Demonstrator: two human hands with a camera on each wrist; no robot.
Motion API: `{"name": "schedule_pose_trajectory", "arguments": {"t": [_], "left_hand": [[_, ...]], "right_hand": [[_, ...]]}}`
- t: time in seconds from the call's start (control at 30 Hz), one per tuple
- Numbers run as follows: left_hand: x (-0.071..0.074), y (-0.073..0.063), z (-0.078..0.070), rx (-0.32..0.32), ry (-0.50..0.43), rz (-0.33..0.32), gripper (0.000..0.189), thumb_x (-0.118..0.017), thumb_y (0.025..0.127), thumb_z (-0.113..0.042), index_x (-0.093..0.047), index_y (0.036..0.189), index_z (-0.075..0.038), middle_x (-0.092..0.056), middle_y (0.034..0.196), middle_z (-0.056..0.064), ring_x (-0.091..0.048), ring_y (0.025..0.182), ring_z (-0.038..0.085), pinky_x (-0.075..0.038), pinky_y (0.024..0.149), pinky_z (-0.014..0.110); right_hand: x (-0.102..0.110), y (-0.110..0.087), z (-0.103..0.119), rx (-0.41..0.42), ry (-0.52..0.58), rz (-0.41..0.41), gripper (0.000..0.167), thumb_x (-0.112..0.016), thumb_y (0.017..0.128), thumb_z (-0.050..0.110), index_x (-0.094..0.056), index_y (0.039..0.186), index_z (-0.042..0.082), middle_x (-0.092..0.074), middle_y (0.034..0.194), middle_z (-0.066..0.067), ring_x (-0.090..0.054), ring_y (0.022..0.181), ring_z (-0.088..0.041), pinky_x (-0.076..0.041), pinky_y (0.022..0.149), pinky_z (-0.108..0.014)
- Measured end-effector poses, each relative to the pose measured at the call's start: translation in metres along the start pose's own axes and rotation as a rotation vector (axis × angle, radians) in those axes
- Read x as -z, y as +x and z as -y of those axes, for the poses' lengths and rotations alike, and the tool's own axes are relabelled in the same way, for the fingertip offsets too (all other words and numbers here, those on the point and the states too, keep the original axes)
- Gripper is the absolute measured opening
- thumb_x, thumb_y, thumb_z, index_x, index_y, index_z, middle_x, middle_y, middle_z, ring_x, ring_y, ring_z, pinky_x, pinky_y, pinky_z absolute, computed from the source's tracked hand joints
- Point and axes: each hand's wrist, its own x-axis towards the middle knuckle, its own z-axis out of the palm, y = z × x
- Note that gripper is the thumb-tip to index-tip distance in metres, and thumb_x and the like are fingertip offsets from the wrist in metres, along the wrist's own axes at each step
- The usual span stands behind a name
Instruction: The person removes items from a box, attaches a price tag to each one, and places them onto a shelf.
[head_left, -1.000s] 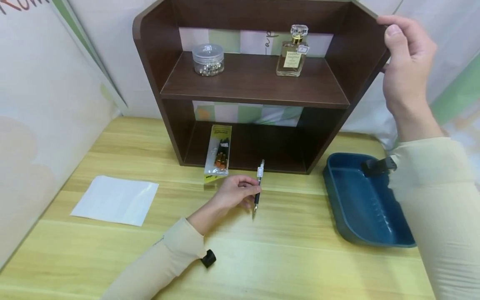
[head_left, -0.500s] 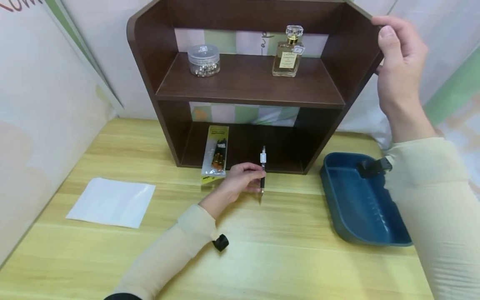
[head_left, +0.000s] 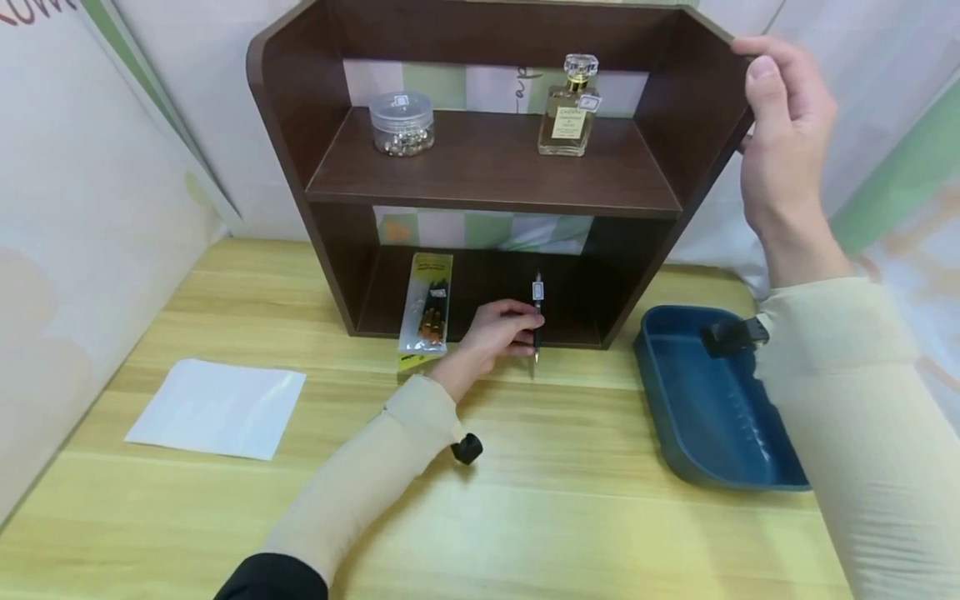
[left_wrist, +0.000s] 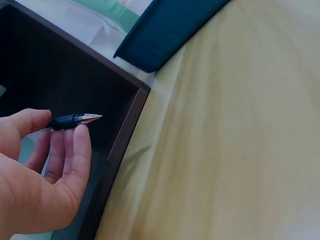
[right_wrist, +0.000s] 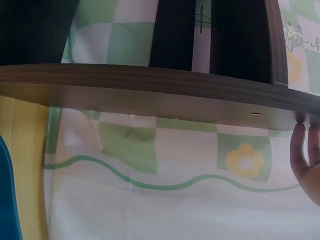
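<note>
My left hand [head_left: 498,333] pinches a black pen [head_left: 537,293] between thumb and fingers, at the front edge of the lower shelf. A small white label is stuck near the pen's upper end. In the left wrist view the silver tip of the pen [left_wrist: 70,121] points out past the fingers, toward the table side. My right hand [head_left: 787,158] grips the upper right side panel of a dark brown wooden shelf unit [head_left: 495,179], thumb at its front edge. From the right wrist view, fingertips [right_wrist: 300,131] press against the panel's outer face.
On the lower shelf lies a yellow and clear packet [head_left: 426,308] of dark sticks, sticking out over the edge. A lidded clear jar [head_left: 402,125] and a perfume bottle [head_left: 566,121] stand above. A blue basin [head_left: 712,417] is right; a white sheet [head_left: 217,408] lies left.
My left hand has moved forward and slightly right with the pen, from over the table to the lower shelf's front edge. My right hand keeps its grip on the side panel.
</note>
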Motion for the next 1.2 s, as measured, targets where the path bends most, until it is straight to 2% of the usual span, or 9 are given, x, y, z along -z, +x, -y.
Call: {"name": "schedule_pose_trajectory", "arguments": {"t": [0.2, 0.33, 0.5, 0.6, 0.77, 0.87, 1.0, 1.1, 1.2], "left_hand": [[-0.003, 0.018, -0.009, -0.008, 0.043, -0.024, 0.019, -0.072, 0.092, -0.007, -0.068, 0.11, -0.004, -0.069, 0.099, 0.013, -0.065, 0.074, 0.018, -0.062, 0.069, 0.035], [-0.005, 0.025, -0.012, -0.034, 0.086, -0.056, 0.017, -0.073, 0.091, -0.005, -0.068, 0.107, -0.003, -0.067, 0.094, 0.011, -0.064, 0.073, 0.02, -0.061, 0.065, 0.034], [-0.009, 0.034, -0.013, -0.057, 0.123, -0.08, 0.016, -0.073, 0.091, -0.003, -0.068, 0.107, -0.001, -0.067, 0.096, 0.012, -0.064, 0.073, 0.021, -0.061, 0.065, 0.033], [-0.01, 0.039, -0.013, -0.052, 0.118, -0.09, 0.016, -0.073, 0.091, -0.002, -0.068, 0.106, 0.0, -0.067, 0.096, 0.012, -0.063, 0.073, 0.022, -0.061, 0.064, 0.033], [-0.01, 0.043, -0.014, -0.045, 0.131, -0.101, 0.018, -0.073, 0.091, -0.001, -0.069, 0.108, 0.002, -0.066, 0.093, 0.011, -0.062, 0.07, 0.02, -0.062, 0.064, 0.035], [-0.009, 0.044, -0.013, -0.052, 0.155, -0.116, 0.02, -0.072, 0.092, -0.001, -0.069, 0.11, 0.004, -0.066, 0.091, 0.012, -0.06, 0.066, 0.019, -0.061, 0.063, 0.035], [-0.011, 0.048, -0.01, -0.053, 0.226, -0.167, 0.02, -0.073, 0.091, -0.002, -0.07, 0.11, 0.004, -0.068, 0.09, 0.014, -0.06, 0.062, 0.018, -0.061, 0.059, 0.034], [-0.015, 0.054, -0.009, -0.041, 0.309, -0.22, 0.018, -0.074, 0.09, -0.002, -0.071, 0.107, 0.004, -0.07, 0.09, 0.013, -0.061, 0.059, 0.017, -0.06, 0.055, 0.031], [-0.019, 0.061, -0.01, -0.019, 0.408, -0.265, 0.015, -0.075, 0.089, -0.003, -0.073, 0.104, 0.002, -0.072, 0.084, 0.013, -0.064, 0.056, 0.017, -0.058, 0.051, 0.028]], "right_hand": [[-0.002, -0.002, -0.002, 0.005, 0.057, -0.004, 0.022, -0.058, 0.102, 0.017, -0.072, 0.117, 0.007, -0.059, 0.111, -0.012, -0.058, 0.089, -0.021, -0.052, 0.069, -0.029], [-0.005, -0.003, -0.005, 0.044, 0.078, -0.009, 0.023, -0.055, 0.104, 0.015, -0.072, 0.116, 0.005, -0.06, 0.11, -0.014, -0.058, 0.089, -0.022, -0.051, 0.072, -0.029], [-0.005, -0.003, -0.005, 0.06, 0.109, -0.008, 0.024, -0.053, 0.104, 0.013, -0.071, 0.115, 0.003, -0.06, 0.108, -0.015, -0.058, 0.088, -0.023, -0.051, 0.072, -0.029], [-0.005, -0.003, -0.005, 0.064, 0.11, -0.013, 0.024, -0.053, 0.104, 0.013, -0.071, 0.115, 0.003, -0.061, 0.108, -0.015, -0.058, 0.087, -0.023, -0.051, 0.071, -0.029], [-0.006, -0.003, -0.008, 0.147, 0.028, -0.004, 0.026, -0.05, 0.105, 0.012, -0.072, 0.116, 0.005, -0.063, 0.107, -0.015, -0.058, 0.086, -0.022, -0.05, 0.07, -0.028], [-0.006, -0.003, -0.009, 0.129, 0.048, -0.015, 0.026, -0.049, 0.105, 0.011, -0.072, 0.115, 0.005, -0.063, 0.106, -0.015, -0.059, 0.086, -0.022, -0.051, 0.071, -0.028], [-0.007, -0.003, -0.009, 0.142, 0.041, -0.019, 0.025, -0.05, 0.105, 0.011, -0.073, 0.115, 0.005, -0.063, 0.105, -0.016, -0.059, 0.085, -0.022, -0.051, 0.072, -0.028], [-0.006, -0.004, -0.011, 0.211, -0.015, -0.004, 0.026, -0.05, 0.105, 0.012, -0.073, 0.116, 0.006, -0.064, 0.105, -0.018, -0.059, 0.086, -0.023, -0.05, 0.074, -0.028], [-0.006, -0.004, -0.011, 0.241, -0.026, 0.011, 0.026, -0.05, 0.105, 0.012, -0.073, 0.116, 0.006, -0.064, 0.106, -0.02, -0.059, 0.088, -0.023, -0.05, 0.075, -0.028]]}}
